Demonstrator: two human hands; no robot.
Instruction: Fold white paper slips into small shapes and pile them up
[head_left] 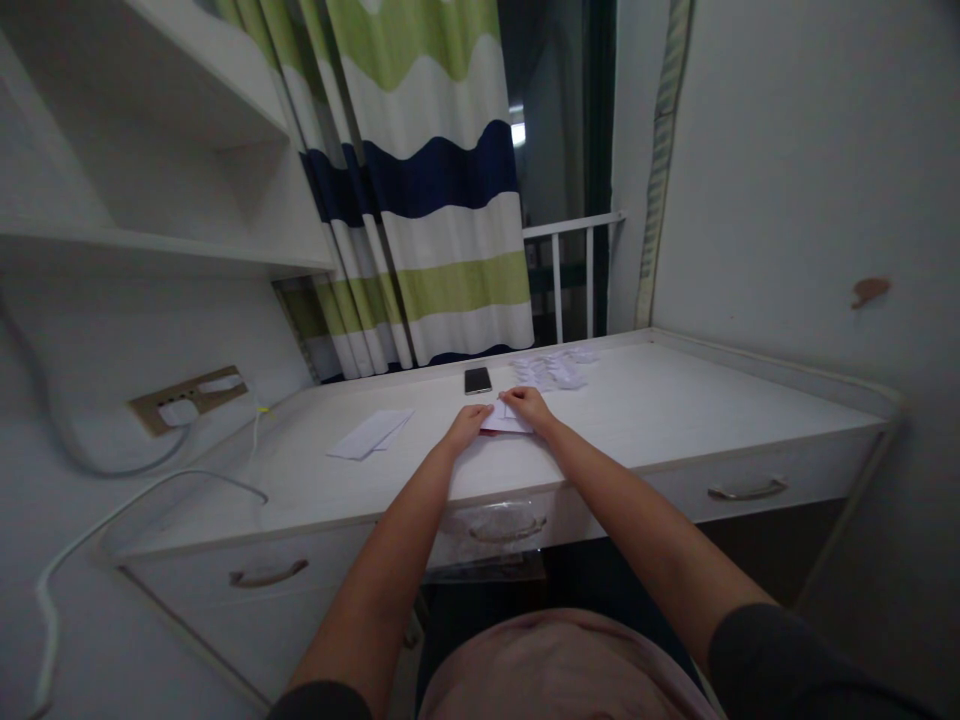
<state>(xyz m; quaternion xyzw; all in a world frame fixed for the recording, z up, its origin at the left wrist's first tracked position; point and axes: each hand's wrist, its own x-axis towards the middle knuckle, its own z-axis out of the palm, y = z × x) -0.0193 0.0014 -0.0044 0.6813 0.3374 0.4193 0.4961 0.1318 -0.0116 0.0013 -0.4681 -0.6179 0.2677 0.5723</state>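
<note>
A small piece of white folded paper [510, 424] is between my hands over the desk, close to its front edge. My left hand [466, 425] grips the paper's left side, thumb on top. The fingers of my right hand [529, 407] pinch its upper right part. A bit of red shows under the paper by my left fingers; what it is I cannot make out. Just beyond my hands lies a dark phone [478, 381]. Behind my right hand is a group of several folded white papers [555, 370].
Flat white sheets [371, 434] lie on the left of the white desk [675, 410]. A white cable [187, 474] crosses the desk's left end near a wall socket [187, 398]. A striped curtain [450, 200] hangs behind. Drawer handles [748, 490] stick out along the front.
</note>
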